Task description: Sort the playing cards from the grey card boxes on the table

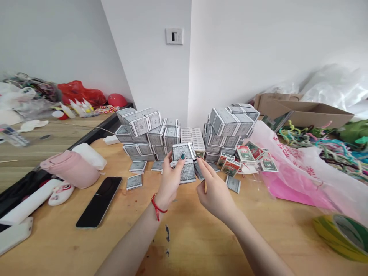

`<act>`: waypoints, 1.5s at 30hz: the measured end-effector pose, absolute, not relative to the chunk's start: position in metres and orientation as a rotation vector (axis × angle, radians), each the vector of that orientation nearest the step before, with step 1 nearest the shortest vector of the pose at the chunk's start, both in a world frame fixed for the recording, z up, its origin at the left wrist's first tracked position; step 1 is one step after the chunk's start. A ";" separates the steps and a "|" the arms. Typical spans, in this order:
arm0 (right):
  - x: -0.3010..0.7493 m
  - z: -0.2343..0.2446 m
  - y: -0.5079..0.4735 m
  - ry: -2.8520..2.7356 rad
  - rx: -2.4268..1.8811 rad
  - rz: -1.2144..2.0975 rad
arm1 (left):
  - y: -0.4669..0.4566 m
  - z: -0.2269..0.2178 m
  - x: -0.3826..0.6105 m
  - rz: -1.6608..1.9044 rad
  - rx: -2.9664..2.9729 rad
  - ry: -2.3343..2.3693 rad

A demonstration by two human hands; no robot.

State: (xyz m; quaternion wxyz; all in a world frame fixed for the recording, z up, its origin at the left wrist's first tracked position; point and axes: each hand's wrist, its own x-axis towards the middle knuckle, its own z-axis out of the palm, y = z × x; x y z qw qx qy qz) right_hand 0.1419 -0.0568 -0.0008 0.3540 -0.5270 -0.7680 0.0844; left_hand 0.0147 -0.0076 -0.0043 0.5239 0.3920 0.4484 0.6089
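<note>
A block of folded playing cards (pixel 181 151) with grey patterned backs is raised over the middle of the table. My left hand (pixel 169 180) grips it, the thumb with a dark green nail pressed on its front face. At the block's right side, the fingertips of my right hand (pixel 214 189) press together against a white-edged card flap. Another patterned card block (pixel 188 173) shows just below, between my hands; whether the two are joined I cannot tell. Behind stand stacked card blocks on the left (pixel 138 124) and on the right (pixel 225 122).
Several flat card pieces (pixel 134 181) lie near the stacks. Red-and-green card boxes (pixel 245 154) sit at right, by a pink-and-white plastic bag (pixel 287 165). A phone (pixel 99 203) and a pink pouch (pixel 71 168) lie left. Yellow-green tape (pixel 342 234) is near right.
</note>
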 end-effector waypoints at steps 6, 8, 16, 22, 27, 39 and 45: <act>0.138 -0.003 -0.055 -1.963 -1.308 0.050 | -0.007 -0.001 0.014 1.423 0.784 0.989; 0.139 -0.003 -0.054 -1.951 -1.265 -0.016 | -0.008 0.001 0.013 1.393 0.741 0.944; 0.145 -0.001 -0.053 -1.919 -1.237 -0.113 | -0.010 0.010 0.010 1.247 0.612 0.836; 0.148 0.002 -0.053 -1.891 -1.248 -0.105 | -0.009 0.008 0.012 1.203 0.542 0.825; 0.149 0.002 -0.053 -1.882 -1.244 -0.078 | -0.007 0.003 0.011 1.175 0.510 0.825; 0.150 0.001 -0.052 -1.849 -1.262 -0.052 | -0.006 0.004 0.012 1.141 0.492 0.817; 0.151 0.001 -0.051 -1.860 -1.266 -0.043 | -0.006 0.001 0.013 1.147 0.497 0.816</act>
